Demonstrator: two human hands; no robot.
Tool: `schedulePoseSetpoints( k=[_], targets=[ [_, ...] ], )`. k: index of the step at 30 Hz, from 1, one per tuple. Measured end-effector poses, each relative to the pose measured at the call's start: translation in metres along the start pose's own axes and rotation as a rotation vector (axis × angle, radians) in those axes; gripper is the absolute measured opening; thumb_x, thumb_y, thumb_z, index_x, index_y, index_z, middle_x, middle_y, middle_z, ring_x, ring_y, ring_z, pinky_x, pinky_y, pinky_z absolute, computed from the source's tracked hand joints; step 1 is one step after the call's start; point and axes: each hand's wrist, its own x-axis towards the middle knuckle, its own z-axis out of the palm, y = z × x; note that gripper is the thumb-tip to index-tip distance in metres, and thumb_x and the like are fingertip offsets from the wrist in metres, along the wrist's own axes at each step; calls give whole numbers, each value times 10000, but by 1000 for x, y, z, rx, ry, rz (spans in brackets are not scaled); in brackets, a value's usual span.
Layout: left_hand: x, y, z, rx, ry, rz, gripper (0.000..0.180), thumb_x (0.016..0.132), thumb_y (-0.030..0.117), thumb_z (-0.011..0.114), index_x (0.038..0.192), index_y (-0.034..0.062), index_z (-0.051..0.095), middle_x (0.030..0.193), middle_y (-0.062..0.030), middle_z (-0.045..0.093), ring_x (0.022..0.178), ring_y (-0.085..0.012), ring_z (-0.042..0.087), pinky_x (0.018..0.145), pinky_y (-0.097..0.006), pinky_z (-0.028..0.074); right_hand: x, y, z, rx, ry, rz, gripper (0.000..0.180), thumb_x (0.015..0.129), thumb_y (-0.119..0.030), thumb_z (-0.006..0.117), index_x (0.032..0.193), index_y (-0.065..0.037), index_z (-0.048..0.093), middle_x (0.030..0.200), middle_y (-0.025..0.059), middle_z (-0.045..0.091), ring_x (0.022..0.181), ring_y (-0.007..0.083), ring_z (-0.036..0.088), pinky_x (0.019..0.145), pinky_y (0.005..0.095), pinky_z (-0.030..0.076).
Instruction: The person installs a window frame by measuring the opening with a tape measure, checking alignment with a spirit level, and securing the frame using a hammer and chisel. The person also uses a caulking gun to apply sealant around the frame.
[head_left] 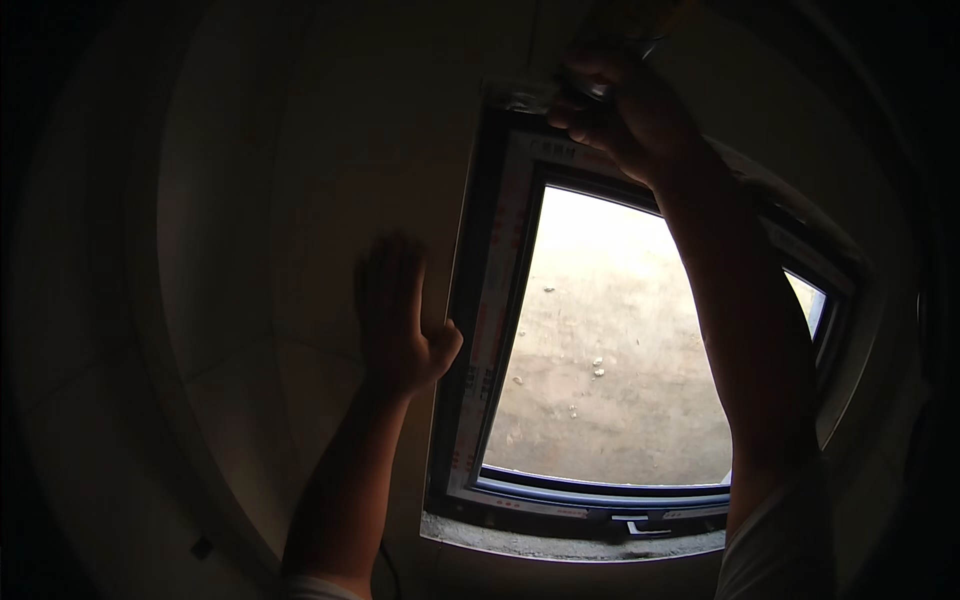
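Fingers stretched out, my left hand lies flat against the dark wall, just left of the window frame. Its thumb points toward the frame's edge. My right hand is raised to the top of the window, its forearm crossing in front of the glass. Those fingers are bent round something dark with a small glint, too dim to name. The window is bright, with a dark frame that carries strips of printed protective film.
At the window's foot sits a small handle above a rough grey sill. A dark cable hangs below my left forearm. A small dark square shows low on the left. Deep shadow hides the surroundings.
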Motion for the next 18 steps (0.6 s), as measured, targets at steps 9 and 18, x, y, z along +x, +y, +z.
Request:
schedulePoseSetpoints(
  k=[9,18],
  targets=[
    [2,1,-4,27,-12,-8,944,730,181,731,1596,-43,431,1657,-326,406,1572,-504,350,1292,-673,220,14,9,5,48,-92,0,498,1006,-277,718,1412,-45,547,1263,164,632,991,303,734,754,368,633],
    [-2,-1,-3,17,-7,-3,926,752,182,720,1604,-36,430,1660,-314,414,1577,-492,350,1299,-661,214,7,5,-1,60,-100,-10,496,1010,-270,714,1415,-44,539,1394,189,553,1164,343,675,893,429,623]
  ],
)
